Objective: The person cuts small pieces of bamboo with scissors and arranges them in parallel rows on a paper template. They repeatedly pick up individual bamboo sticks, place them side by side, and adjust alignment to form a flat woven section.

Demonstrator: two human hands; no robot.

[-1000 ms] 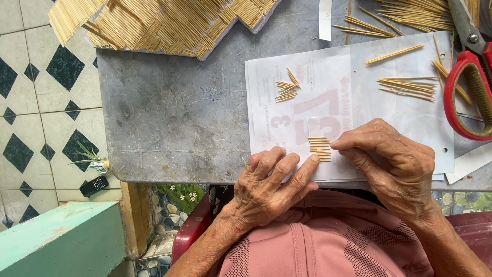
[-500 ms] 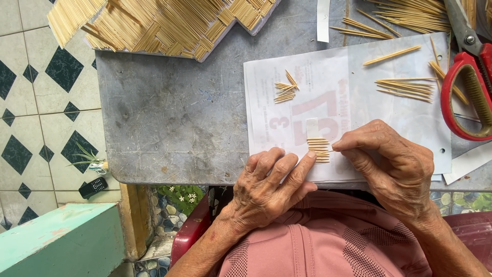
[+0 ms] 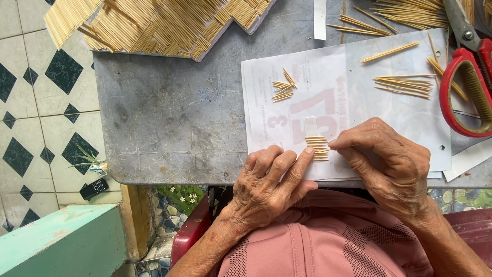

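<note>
A sheet of paper (image 3: 389,118) lies on the table (image 3: 169,118) against its near edge, toward the right. On the sheet, close to that near edge, sits a short row of cut sticks (image 3: 318,147), with the left hand (image 3: 271,182) on its left and the right hand (image 3: 389,164) on its right (fingertips touching either end). Farther back on the sheet lie a small stick cluster (image 3: 283,90) and, to its right, longer sticks (image 3: 404,84). Scissors (image 3: 469,77) lie at the right edge; a woven stick mat (image 3: 159,25) overhangs the far left corner.

Red scissors (image 3: 469,77) cut off at right edge; woven stick mat (image 3: 154,25) cropped above.
</note>
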